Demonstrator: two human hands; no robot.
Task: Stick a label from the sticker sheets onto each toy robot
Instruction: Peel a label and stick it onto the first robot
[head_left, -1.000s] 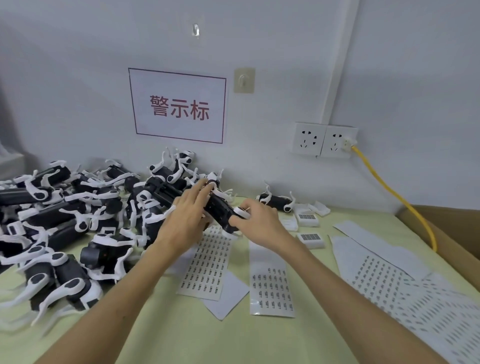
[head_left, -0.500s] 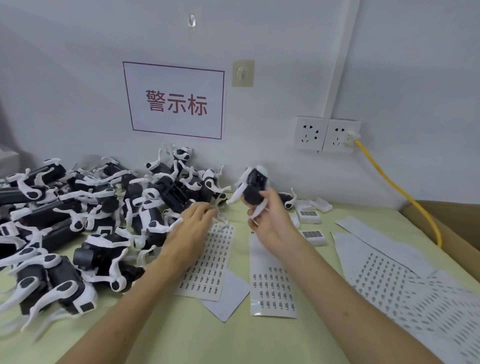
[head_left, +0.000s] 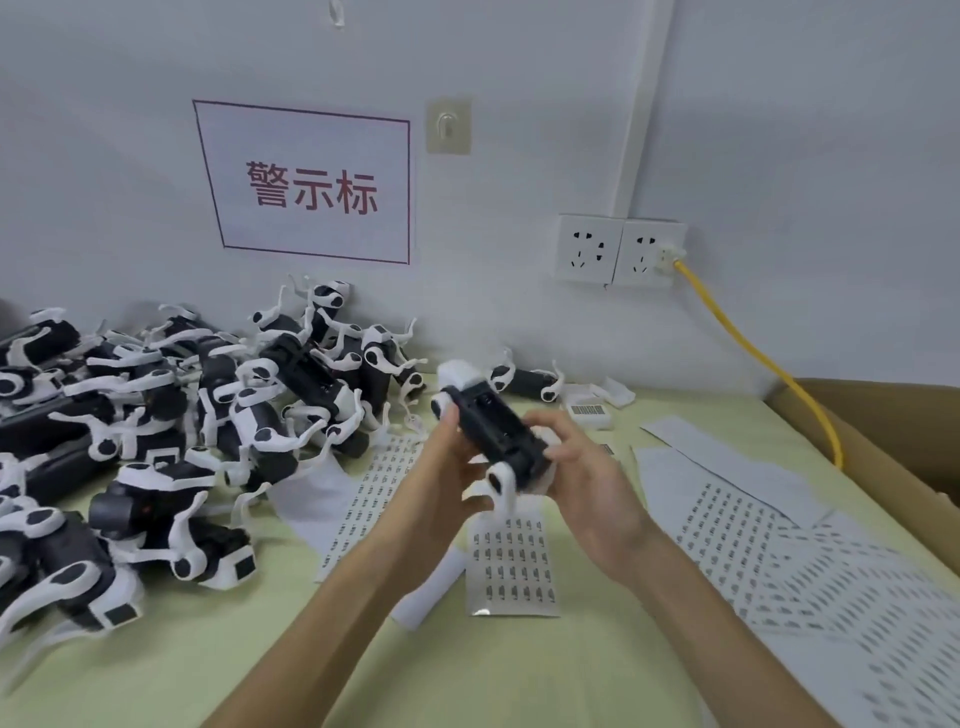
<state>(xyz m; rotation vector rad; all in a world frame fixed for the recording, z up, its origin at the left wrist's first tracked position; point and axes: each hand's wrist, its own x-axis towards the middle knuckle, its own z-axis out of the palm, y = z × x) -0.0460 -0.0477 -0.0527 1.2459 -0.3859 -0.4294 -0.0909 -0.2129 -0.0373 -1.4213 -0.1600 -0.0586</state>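
Fingers (head_left: 449, 420) of left hand (head_left: 441, 467) and right hand (head_left: 587, 483) grasp one toy robot (head_left: 493, 431), belly up, above sticker sheet (head_left: 511, 566). No label visible on it. Pile (head_left: 208, 405) at left edge of table (head_left: 519, 675) likely still waiting.

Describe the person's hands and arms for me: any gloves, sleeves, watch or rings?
No gloves on the left hand or right hand. The left forearm and right forearm show no sleeve, watch or band up to the frame's edge. No rings that I can make out.
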